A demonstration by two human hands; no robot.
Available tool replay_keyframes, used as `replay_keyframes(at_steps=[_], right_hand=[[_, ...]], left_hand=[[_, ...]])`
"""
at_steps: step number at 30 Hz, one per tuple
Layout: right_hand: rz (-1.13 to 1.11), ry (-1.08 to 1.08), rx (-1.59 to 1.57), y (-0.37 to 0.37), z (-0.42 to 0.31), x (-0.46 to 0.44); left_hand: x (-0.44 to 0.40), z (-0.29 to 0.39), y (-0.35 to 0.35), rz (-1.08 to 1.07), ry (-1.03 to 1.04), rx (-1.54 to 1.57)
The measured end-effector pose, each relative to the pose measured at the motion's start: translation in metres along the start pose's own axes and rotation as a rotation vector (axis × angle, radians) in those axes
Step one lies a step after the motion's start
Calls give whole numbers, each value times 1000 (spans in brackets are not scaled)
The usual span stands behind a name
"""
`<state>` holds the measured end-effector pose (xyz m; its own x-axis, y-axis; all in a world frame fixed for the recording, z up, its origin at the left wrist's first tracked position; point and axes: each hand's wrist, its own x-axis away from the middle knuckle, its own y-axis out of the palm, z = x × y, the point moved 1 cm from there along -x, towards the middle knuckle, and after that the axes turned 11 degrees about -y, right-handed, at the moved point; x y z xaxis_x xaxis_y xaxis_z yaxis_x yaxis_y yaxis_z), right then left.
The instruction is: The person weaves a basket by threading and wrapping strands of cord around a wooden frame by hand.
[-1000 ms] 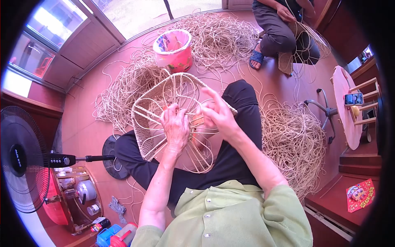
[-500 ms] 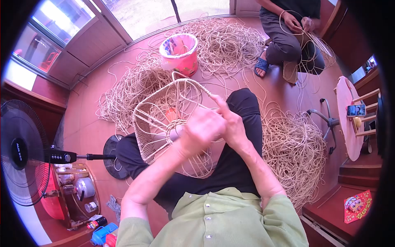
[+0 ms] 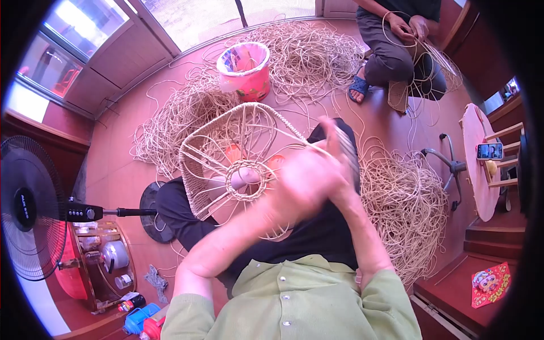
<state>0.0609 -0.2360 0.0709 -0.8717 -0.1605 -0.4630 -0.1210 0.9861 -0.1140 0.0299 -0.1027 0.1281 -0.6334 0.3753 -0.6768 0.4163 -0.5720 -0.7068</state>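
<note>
A half-woven basket [image 3: 194,192] of pale cord rests across my crossed legs, its woven wall to the left and far side. Inside it, thin spokes run out from a knotted ring [image 3: 228,180]. My left hand [image 3: 306,178] is over the basket's right side, crossing in front of my right hand; motion smears its fingers. At the right end of the rim is my right hand [image 3: 338,148], one digit raised and the others curled at the rim, partly hidden by the left. Any strand between the hands is too blurred to make out.
Heaps of loose cord [image 3: 402,209] lie to the right and beyond the basket. A pink bucket [image 3: 252,85] stands ahead. Another person's hands [image 3: 411,28] work cord at the upper right. A fan [image 3: 25,207] stands left, near a toppled round stool [image 3: 479,170] opposite.
Both hands have moved right, away from the central ring, which now shows. The right hand's raised digit has lifted off the rim. The basket has shifted slightly left.
</note>
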Motion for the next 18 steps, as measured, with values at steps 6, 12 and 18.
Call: replay_keyframes(at_steps=[6,12,18], right_hand=[[257,-26,-337,-49,-13,14],[-62,592,1155,-235,9,91],[-209,-42,736,-67,-45,81]], left_hand=[[4,55,-11,130,111,411],[84,-111,-22,-180,-594,-124],[102,-119,-11,-126,-435,-70]])
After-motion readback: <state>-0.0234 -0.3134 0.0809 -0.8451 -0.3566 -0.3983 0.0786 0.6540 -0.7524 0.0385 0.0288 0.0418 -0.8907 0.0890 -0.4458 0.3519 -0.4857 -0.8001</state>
